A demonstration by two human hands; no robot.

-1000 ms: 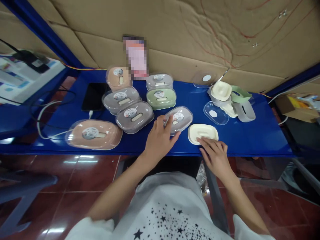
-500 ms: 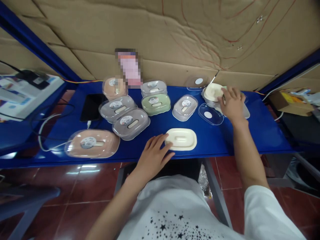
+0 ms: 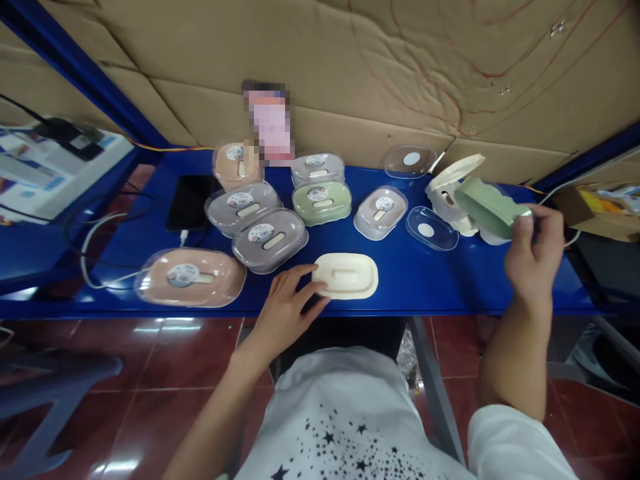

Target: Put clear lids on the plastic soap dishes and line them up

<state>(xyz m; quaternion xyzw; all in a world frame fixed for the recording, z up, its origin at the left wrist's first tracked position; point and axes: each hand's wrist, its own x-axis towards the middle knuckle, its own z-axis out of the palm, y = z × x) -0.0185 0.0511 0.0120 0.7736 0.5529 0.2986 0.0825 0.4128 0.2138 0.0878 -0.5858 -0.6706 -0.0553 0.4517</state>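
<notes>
My left hand rests at the front edge of the blue table, fingers spread, fingertips touching the left end of a cream soap-dish tray. My right hand is raised at the right and grips a green soap-dish part, tilted in the air. Just behind the green part, cream and grey parts lie stacked and tipped. A small lidded soap box and a loose clear lid sit between the two hands.
Several lidded soap boxes in pink, grey and green fill the table's left half. A black phone with a white cable lies far left. Another clear lid leans by the cardboard wall. Red tiled floor lies below.
My right hand went from the cream tray to the pile at the right and lifted the green part off it. My left hand left the small lidded box and settled on the cream tray.
</notes>
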